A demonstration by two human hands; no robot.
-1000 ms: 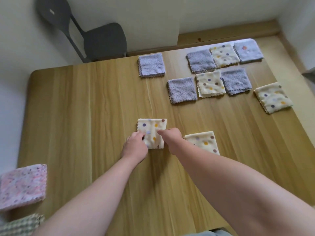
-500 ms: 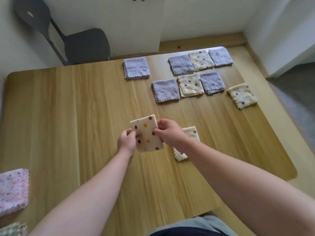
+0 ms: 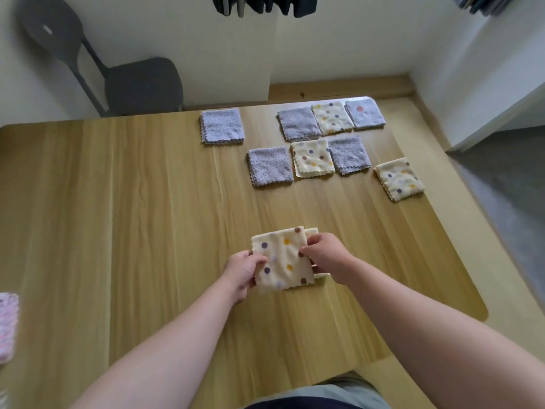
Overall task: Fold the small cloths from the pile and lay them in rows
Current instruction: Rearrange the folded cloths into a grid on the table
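Observation:
A folded cream cloth with coloured dots (image 3: 283, 258) is held just above the wooden table (image 3: 132, 216). My left hand (image 3: 240, 271) pinches its left edge and my right hand (image 3: 324, 256) pinches its right edge. Under it lies a second cream dotted cloth (image 3: 313, 231), mostly hidden, with only its far and right edges showing. Several folded cloths lie in two rows at the far right: lilac ones (image 3: 298, 124) (image 3: 269, 166) (image 3: 349, 154) and cream dotted ones (image 3: 331, 117) (image 3: 313, 157). One lilac cloth (image 3: 221, 125) lies apart to the left, one cream cloth (image 3: 399, 178) to the right.
A pink patterned cloth pile (image 3: 7, 326) sits at the table's left edge. A dark grey chair (image 3: 138, 82) stands behind the table against the wall. The table's right edge (image 3: 460, 240) drops to a wooden floor.
The dotted cloth was lifted off the table and carried right, over the second cream cloth. Both hands moved with it and the head view shifted left.

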